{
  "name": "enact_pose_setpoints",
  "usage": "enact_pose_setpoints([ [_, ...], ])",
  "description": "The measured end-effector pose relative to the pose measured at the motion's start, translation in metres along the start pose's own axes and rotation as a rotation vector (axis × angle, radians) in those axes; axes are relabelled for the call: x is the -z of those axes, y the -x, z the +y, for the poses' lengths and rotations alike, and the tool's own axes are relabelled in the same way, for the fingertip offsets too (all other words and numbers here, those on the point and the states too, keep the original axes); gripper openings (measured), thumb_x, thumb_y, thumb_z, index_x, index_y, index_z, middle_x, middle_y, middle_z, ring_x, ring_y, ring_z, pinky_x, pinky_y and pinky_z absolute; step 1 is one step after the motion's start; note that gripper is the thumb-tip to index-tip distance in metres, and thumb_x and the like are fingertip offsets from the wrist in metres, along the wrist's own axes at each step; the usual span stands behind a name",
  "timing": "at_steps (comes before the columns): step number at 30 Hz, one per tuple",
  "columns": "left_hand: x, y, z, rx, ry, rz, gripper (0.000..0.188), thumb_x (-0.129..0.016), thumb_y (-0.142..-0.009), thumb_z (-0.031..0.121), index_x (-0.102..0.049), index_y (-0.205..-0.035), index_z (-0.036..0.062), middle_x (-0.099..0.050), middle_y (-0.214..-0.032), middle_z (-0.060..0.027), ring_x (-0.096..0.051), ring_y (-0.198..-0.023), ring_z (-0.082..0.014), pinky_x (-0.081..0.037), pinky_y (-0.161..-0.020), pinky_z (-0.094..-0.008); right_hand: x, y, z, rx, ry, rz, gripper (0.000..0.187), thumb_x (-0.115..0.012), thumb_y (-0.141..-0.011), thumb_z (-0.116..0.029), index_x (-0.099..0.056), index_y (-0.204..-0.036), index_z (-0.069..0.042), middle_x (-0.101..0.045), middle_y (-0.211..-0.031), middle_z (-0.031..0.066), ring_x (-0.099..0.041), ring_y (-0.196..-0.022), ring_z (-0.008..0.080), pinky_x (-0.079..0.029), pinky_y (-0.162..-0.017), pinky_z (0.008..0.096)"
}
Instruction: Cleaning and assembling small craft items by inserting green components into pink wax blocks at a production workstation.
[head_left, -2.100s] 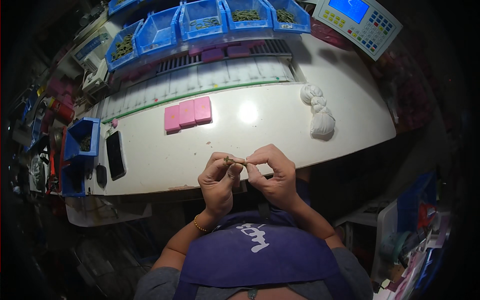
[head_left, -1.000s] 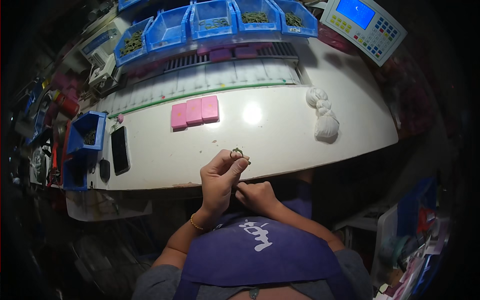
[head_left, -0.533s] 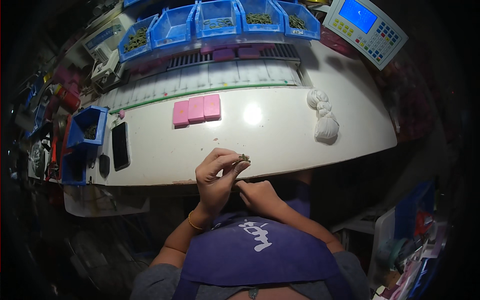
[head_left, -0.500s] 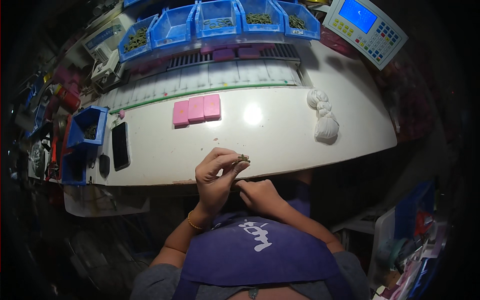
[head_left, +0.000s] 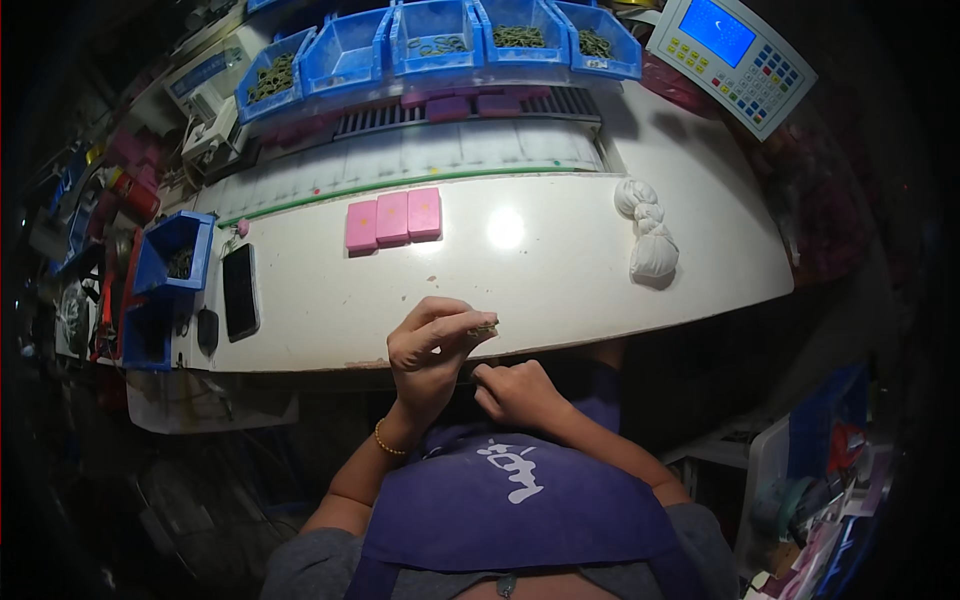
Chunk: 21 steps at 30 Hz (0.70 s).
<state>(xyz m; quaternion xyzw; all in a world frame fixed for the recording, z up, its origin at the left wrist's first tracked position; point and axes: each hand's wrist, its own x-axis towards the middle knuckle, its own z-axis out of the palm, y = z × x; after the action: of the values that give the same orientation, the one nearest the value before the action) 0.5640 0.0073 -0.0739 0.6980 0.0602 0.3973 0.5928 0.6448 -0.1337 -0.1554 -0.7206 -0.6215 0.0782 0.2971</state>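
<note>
Above the table's front edge my left hand [head_left: 425,345] pinches a small olive-green piece [head_left: 485,328] between thumb and fingertips. The fingers cover much of it, so its full shape does not show. My right hand [head_left: 518,388] is lower and to the right, just off the table edge, with its fingers curled closed. Whatever is in those fingers, if anything, is hidden. Farther back on the white table [head_left: 560,270] three pink blocks [head_left: 393,218] lie side by side.
Blue bins [head_left: 516,38] line the back, several with small green pieces. A phone [head_left: 240,290], a dark mouse-shaped object [head_left: 208,330] and another blue bin [head_left: 175,255] are on the left. A knotted white cloth bundle [head_left: 650,235] lies right, below a keypad device [head_left: 730,60].
My left hand has turned slightly, and the olive-green piece now sits a little lower and more covered by the fingers. The right hand has hardly moved.
</note>
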Motion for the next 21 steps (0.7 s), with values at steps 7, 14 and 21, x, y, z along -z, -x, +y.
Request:
enact_pose_setpoints([
  [7,-0.0001,-0.0001,-0.0014,-0.044,-0.053,-0.022,0.027,-0.072,-0.074,-0.015,-0.072,-0.096,0.0011,-0.063,-0.093,-0.0085,-0.063,-0.081,-0.0146,-0.053,-0.07,-0.024,-0.0062,0.0011,0.0067,0.001,0.042,-0.014,0.013,-0.06,-0.089,-0.018,-0.055,-0.087,-0.006,-0.058,-0.056,0.0109,-0.06,-0.048,0.0279,-0.045,-0.044,0.0396],
  [14,0.0002,0.0044,-0.0019,0.107,0.015,-0.019,0.013,-0.071,-0.083,-0.006,-0.069,-0.095,-0.0019,-0.063,-0.094,-0.0103,-0.064,-0.085,-0.0152,-0.054,-0.075,-0.025,-0.0082,0.0019,0.0036,-0.033,0.091,-0.041,0.012,-0.057,-0.093,-0.018,-0.057,-0.09,-0.006,-0.061,-0.059,0.0112,-0.061,-0.049,0.0276,-0.046,-0.045,0.039],
  [21,-0.0006,0.0052,0.0011,0.168,0.036,-0.022,0.01,-0.071,-0.085,-0.003,-0.069,-0.095,-0.0025,-0.063,-0.095,-0.0099,-0.064,-0.085,-0.0142,-0.054,-0.077,-0.0249,-0.0062,0.0016,0.0025,-0.03,-0.011,-0.004,0.014,-0.059,-0.091,-0.019,-0.06,-0.097,-0.007,-0.062,-0.062,0.0113,-0.061,-0.05,0.0287,-0.047,-0.046,0.0394],
])
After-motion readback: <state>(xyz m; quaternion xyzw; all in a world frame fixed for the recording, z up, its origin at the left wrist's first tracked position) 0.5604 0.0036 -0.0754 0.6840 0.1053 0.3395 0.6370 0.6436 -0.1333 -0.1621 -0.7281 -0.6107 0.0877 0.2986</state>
